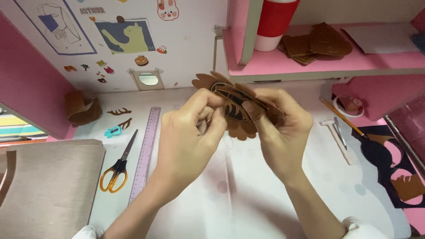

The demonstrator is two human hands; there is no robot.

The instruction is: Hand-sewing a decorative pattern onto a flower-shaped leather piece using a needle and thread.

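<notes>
Head view: both hands raised above white table [248, 194], meeting at brown leather piece [234, 104] with scalloped edge, held mid-air, centre frame. Left hand [192, 130] curled, fingertips pinched at piece's lower left edge; thin thread [231, 144] hangs below. Right hand [276, 124] grips piece from right, thumb pressed on its front. Scissors [117, 166] with orange handles and clear purple ruler [146, 152] lie left on table, side by side. Small hammer [338, 137] right. Red cup [274, 22] and stacked brown leather cutouts [316, 44] on pink shelf [310, 64] above.
</notes>
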